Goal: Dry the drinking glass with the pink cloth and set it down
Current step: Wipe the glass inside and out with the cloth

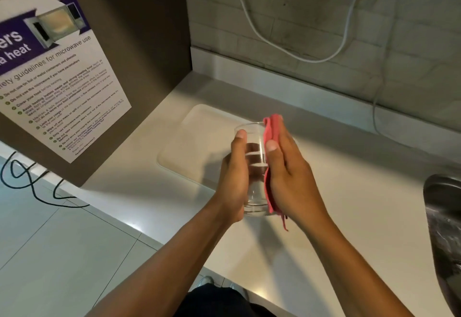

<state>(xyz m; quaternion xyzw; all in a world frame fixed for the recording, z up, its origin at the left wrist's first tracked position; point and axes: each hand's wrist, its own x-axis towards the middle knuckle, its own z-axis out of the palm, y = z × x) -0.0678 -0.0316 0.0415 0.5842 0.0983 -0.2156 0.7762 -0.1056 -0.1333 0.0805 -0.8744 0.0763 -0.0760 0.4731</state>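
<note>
We record two bare forearms, uncovered from wrist to the lower frame edge, with no sleeve reaching into view; left hand [235,182] and right hand [290,182] without gloves, rings, watch or bands; fingernails short and plain; a dark garment [219,301] at the bottom centre, its cut unclear; a light-coloured shoe tip [203,282] just above it

A white bench [336,192] runs along a grey brick wall [311,17] with a white cord [252,24] hanging down. A brown cupboard [139,42] holds a microwave poster [50,72] — pale floor tiles [50,237] and a black cable [27,182] lie below.
</note>
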